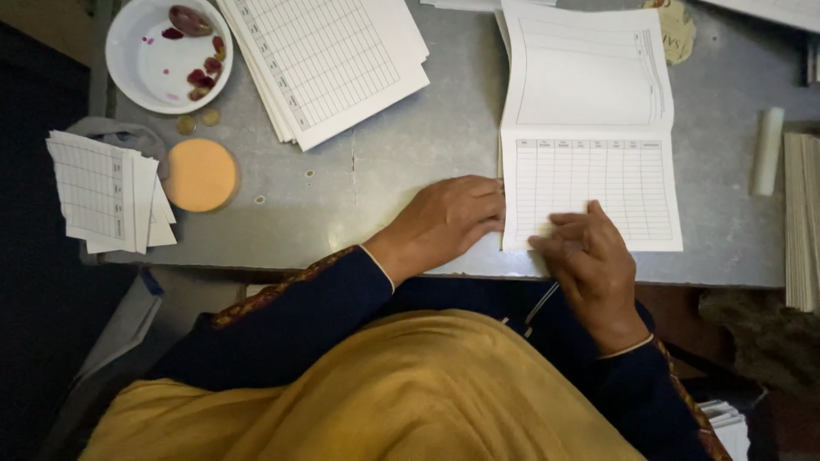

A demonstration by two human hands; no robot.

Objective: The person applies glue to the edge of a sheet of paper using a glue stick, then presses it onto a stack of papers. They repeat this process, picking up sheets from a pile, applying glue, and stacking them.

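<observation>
Both hands on the ruled booklet (589,128), open flat at the near edge of the table (410,154). Left hand (448,222) curled, knuckles pressing its spine edge; grips nothing. Right hand (589,260) pinches the bottom left corner of the lower page. Step: creasing/lifting the sheet. Next move likely needs steady spine pressure. Loose sheet stack (329,60) lies left of booklet.

I see a grey metal table (444,128) carrying a white bowl (128,72), an orange disc (200,175), a folded sheet bundle (107,192), a ruled paper stack (329,60), an open booklet (589,128) and a white roll (768,150).
</observation>
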